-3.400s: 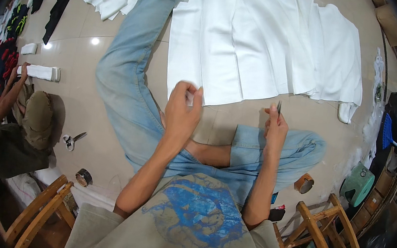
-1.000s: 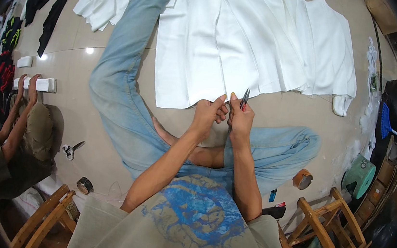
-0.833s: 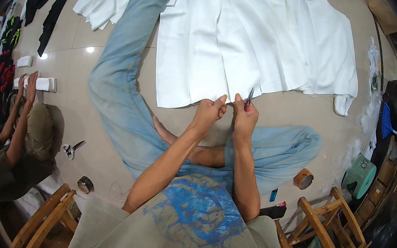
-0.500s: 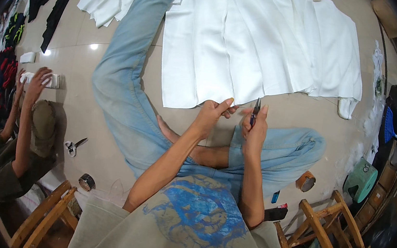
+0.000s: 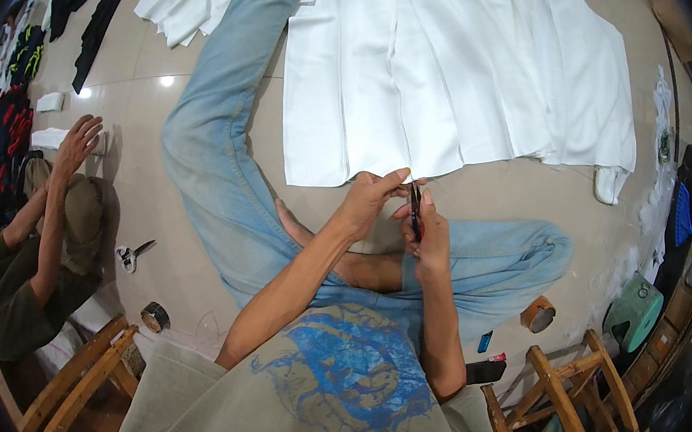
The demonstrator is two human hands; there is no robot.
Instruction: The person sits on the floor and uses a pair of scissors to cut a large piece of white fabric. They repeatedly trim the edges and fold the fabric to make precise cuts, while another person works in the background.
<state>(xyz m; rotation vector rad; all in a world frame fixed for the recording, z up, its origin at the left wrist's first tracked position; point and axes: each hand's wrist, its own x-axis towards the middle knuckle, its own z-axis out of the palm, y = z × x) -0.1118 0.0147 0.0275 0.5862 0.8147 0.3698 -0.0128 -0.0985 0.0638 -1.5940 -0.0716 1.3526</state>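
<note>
A row of overlapping white fabric pieces (image 5: pixel 428 73) is spread on the tiled floor in front of me. My left hand (image 5: pixel 371 197) pinches the near edge of one white piece between thumb and fingers. Close beside it, my right hand (image 5: pixel 428 233) grips a small pair of dark scissors (image 5: pixel 415 210), their blades pointing up at the pinched edge. The blade tips are by my left fingertips; whether they touch thread or fabric is too small to tell.
At the left a co-worker (image 5: pixel 48 244) reaches to a folded white stack (image 5: pixel 67 140). Scissors (image 5: pixel 133 254) and a tape roll (image 5: pixel 155 316) lie nearby. Wooden stools (image 5: pixel 570 408) stand at the lower right, by a brown roll (image 5: pixel 538 314) and a green stool (image 5: pixel 635 311).
My right hand has moved left with the scissors, bringing the blades up to my left fingertips. The left hand keeps its pinch on the fabric edge. The co-worker's arms have shifted.
</note>
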